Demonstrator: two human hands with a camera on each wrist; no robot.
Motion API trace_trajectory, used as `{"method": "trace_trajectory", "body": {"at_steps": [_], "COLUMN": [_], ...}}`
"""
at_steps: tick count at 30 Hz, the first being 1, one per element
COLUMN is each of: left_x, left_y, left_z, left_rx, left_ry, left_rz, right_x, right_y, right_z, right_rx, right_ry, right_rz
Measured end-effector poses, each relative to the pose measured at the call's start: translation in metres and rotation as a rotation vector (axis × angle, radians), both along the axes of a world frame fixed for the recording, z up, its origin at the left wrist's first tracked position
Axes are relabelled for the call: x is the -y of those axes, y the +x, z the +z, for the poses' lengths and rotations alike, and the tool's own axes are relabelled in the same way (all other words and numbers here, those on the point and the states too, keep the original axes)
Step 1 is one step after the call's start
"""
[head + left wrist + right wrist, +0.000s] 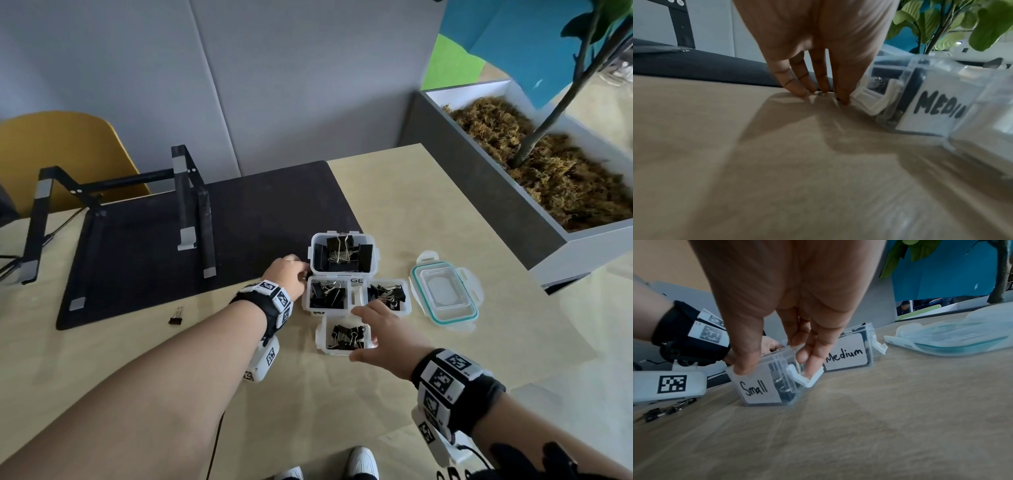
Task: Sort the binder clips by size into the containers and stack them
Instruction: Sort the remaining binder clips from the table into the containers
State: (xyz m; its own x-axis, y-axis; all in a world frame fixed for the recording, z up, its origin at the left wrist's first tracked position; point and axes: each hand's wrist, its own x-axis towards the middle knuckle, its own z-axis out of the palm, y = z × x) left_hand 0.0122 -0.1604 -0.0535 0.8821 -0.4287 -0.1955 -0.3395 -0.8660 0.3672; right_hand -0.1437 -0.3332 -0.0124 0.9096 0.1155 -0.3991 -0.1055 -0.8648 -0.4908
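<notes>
Gripping Small container (764,382), R hand (789,308); L hand (813,48) fingertips maybe on table (735,162).

My right hand (781,305) grips the clear container labelled "Small" (766,382) from above, thumb (747,356) on its near-left corner, fingers (807,353) curled down over its right side by the white latch (807,378). Black clips inside it. Just behind my fingers, to the right, a second container labelled "Medium" (846,353), also on the wooden table (859,434). Further right, a clear lid with teal seal (953,339) lies flat. Left of my hand, my left wrist with its black band and marker tags (692,337); below it a loose binder clip (663,412) on the table, blurred.
</notes>
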Motion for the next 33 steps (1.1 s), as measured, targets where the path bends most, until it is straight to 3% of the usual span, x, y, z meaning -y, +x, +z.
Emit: {"method": "trace_trajectory", "body": {"at_steps": [9, 13, 16, 20, 26, 33], "left_x": [-0.013, -0.022, -0.021, -0.008, 0.009, -0.023], "left_y": [-0.007, -0.027, -0.051, -0.089, -0.112, -0.120], "left_z": [-0.001, 0.009, 0.023, 0.040, 0.042, 0.041], "left_rx": [-0.039, -0.029, 0.008, -0.012, -0.063, -0.024], "left_ry": [-0.016, -0.212, -0.367, -0.436, -0.296, -0.300], "left_rz": [0.138, 0.217, 0.167, 0.021, -0.096, 0.060], "right_x": [0.000, -0.001, -0.002, -0.004, -0.007, -0.013], "right_y": [-0.001, -0.002, -0.002, -0.004, -0.005, -0.003], "right_z": [0.001, 0.005, 0.007, 0.011, 0.016, 0.023], "right_rx": [0.001, 0.001, -0.001, -0.001, 0.011, 0.022], "right_ry": [0.021, 0.002, -0.003, -0.007, -0.048, -0.191], "right_rz": [0.004, 0.010, 0.008, 0.007, 0.012, 0.072]}}
